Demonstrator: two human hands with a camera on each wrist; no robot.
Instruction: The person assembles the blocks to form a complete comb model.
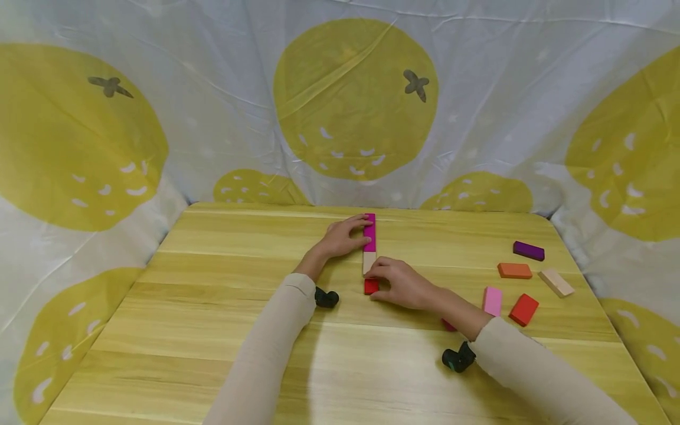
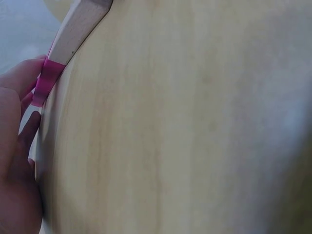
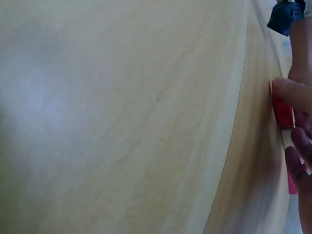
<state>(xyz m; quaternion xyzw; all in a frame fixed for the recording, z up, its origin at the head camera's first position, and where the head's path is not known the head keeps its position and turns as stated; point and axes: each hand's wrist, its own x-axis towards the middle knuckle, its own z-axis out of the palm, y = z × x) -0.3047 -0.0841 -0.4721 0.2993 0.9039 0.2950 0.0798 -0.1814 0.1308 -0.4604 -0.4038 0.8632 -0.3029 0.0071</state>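
The fingers of the right hand (image 1: 406,285) are pinching the red block (image 1: 371,287), which is lying just on the near side of the row's natural-wood block (image 1: 369,264). The left hand's (image 1: 342,237) fingers are resting apart against the magenta strip (image 1: 371,232), on that wood block's far side. Working well here is probably calling for light, even pressure, keeping edges flush. The right hand is arching low from the wood block's right, its thumb lying nearest; the left is bracing from its left.
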